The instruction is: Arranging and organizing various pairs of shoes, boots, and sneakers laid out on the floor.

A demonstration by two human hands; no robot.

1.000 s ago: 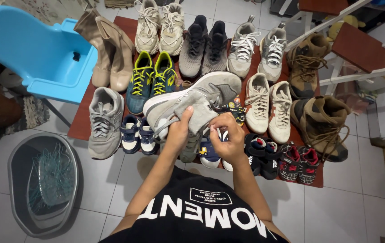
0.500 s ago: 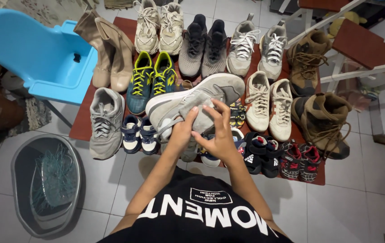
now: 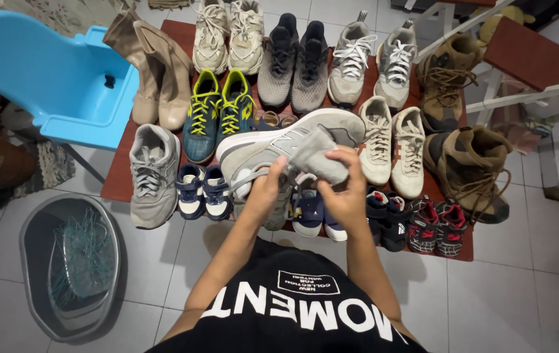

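Note:
I hold a grey sneaker (image 3: 273,140) with a white sole on its side above a low red-brown table (image 3: 117,175). My left hand (image 3: 263,193) grips the sneaker's heel end from below. My right hand (image 3: 348,196) is closed on a folded grey cloth (image 3: 318,157) pressed against the sneaker's upper. A loose grey lace hangs by my left hand. Small navy children's shoes (image 3: 309,212) lie on the table right under both hands.
Several pairs fill the table: a single grey sneaker (image 3: 154,173), navy-green trainers (image 3: 217,111), beige boots (image 3: 158,72), cream sneakers (image 3: 394,147), brown hiking boots (image 3: 465,167). A blue plastic chair (image 3: 50,72) stands left, a grey basin (image 3: 67,265) on the tiled floor.
My right hand has shifted to the right and taken hold of the grey cloth, drawing it along the sneaker's side. The sneaker has tipped slightly; my left hand keeps its grip.

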